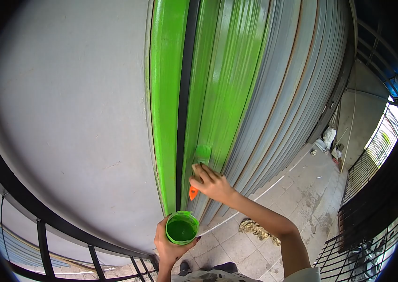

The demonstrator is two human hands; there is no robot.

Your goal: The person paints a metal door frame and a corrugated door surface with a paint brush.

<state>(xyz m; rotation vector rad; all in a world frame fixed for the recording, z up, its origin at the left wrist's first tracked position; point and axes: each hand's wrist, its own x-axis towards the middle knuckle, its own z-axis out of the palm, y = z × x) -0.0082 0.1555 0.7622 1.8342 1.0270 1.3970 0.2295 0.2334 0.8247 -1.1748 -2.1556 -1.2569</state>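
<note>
My right hand (211,184) is closed round a paintbrush (194,191) with an orange handle. Its bristles, loaded with green paint, point up and lie against the ribbed metal door (229,89). Wet-looking green covers the left part of that door, while the ribs further right are bare grey. Low in the view, my left hand (165,240) wraps round a tub of green paint (182,228), its open top facing me. Green smears mark the tub's rim. A green-painted frame strip (167,94) runs upright beside a dark gap, left of the ribbed panels.
A pale wall (77,108) fills the left side. Black metal railings (44,244) curve along the lower left. On the tiled floor (274,207) lies a crumpled patterned cloth (255,229). Black grilles (340,249) stand at the right, with white scraps (328,136) by the far wall.
</note>
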